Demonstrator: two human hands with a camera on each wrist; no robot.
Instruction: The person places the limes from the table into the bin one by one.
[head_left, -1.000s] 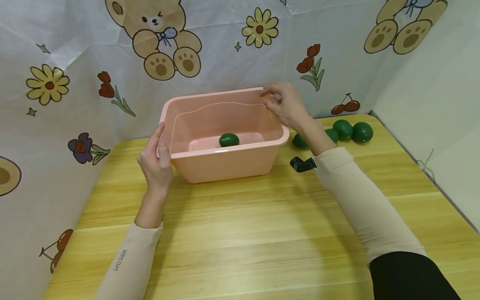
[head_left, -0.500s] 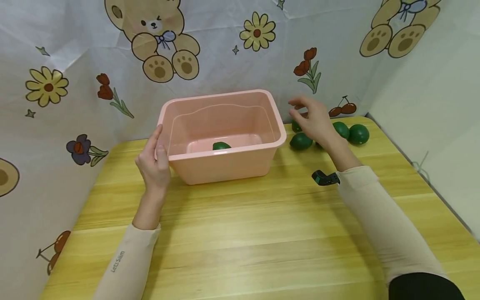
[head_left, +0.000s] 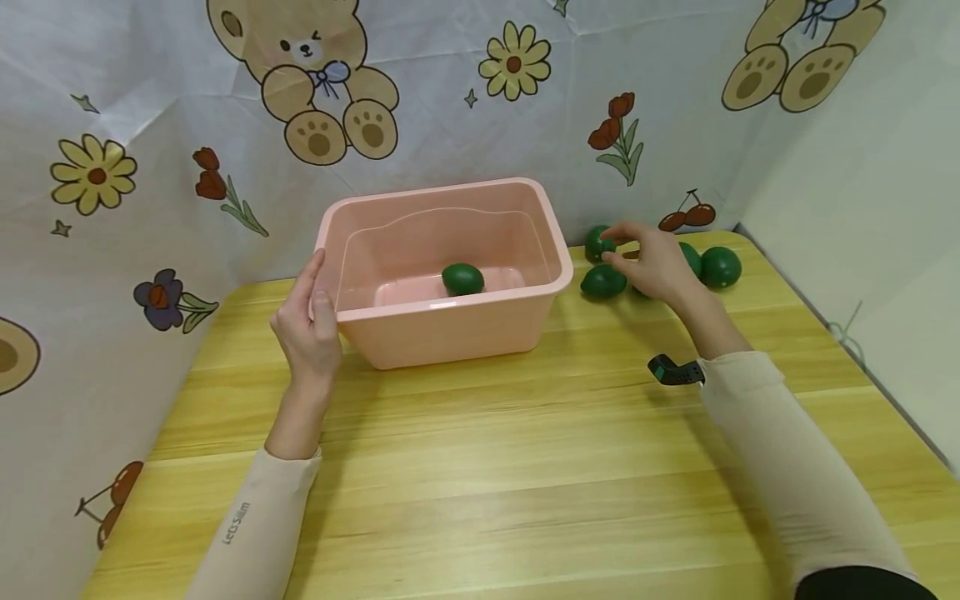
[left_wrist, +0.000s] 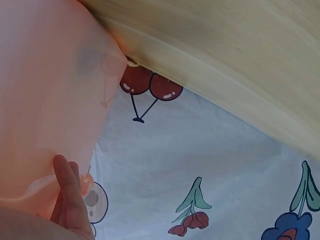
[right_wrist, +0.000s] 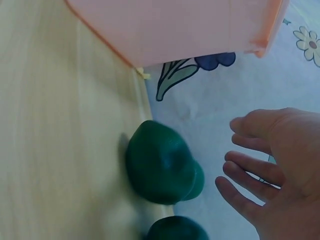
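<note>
A pink plastic tub (head_left: 442,333) stands at the back of the table, one glossy green lime (head_left: 462,279) lying inside it. At the tub's left rim, my left hand (head_left: 309,333) grips the edge; the left wrist view shows fingers (left_wrist: 70,192) along the outer wall. My right hand (head_left: 652,262) hovers over several limes right of the tub, its thumb and index finger apart beside the rear lime (head_left: 598,244). Nearer the front lies another lime (head_left: 603,282). In the right wrist view the fingers are spread loosely, with a gap to the closest lime (right_wrist: 160,162).
Farther right sits another lime (head_left: 722,267), with one more partly behind the right hand. A patterned cloth (head_left: 442,133) hangs behind the table (head_left: 480,467), and a pale wall (head_left: 885,217) borders its right side.
My right hand has moved from the tub's back right rim rightward to the limes. The lime in the tub has rolled a little. My left hand keeps its grip on the rim.
</note>
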